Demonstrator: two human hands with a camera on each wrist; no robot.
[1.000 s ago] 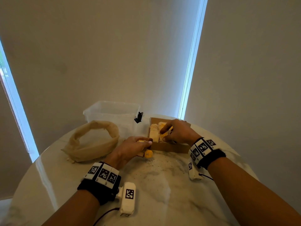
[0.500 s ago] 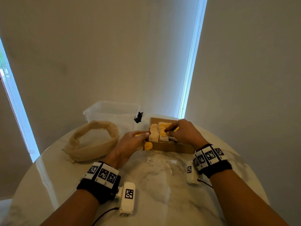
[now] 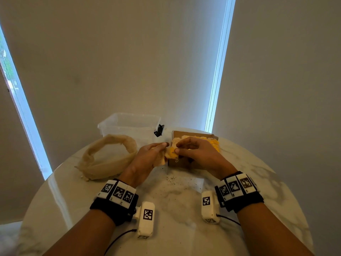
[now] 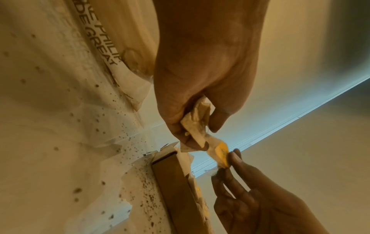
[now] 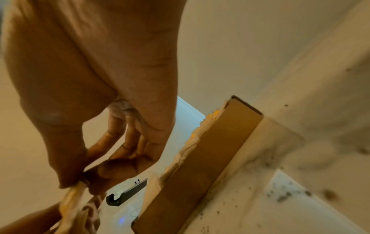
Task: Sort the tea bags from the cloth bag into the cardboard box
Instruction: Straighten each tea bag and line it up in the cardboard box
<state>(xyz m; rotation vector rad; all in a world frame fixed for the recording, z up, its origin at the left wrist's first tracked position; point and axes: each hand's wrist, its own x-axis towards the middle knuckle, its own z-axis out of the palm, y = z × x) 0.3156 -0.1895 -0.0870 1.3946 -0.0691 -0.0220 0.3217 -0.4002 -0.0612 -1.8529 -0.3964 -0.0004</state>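
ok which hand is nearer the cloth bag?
Left. The left hand is just right of the cloth bag, holding a tea bag; the right hand is farther right, over the cardboard box.

Crumpled tea bag point(image 3: 168, 153), yellow tag, above cardboard box point(image 3: 181, 162) near-left corner; cloth bag point(image 3: 108, 159) left

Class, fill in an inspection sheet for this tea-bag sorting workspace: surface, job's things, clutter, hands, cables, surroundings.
Surface: round white marble table, sprinkled with dark tea specks.
Job's things: beige cloth bag open at left; brown cardboard box holding tea bags; one pale tea bag with yellow tag held over the box's near left corner.
Clutter: clear plastic tub; black clip.
Hands: left hand grips the bag; right hand pinches its tag.
Cables: black wrist-camera leads.
Surroundings: drawn blinds, daylight at the gaps.
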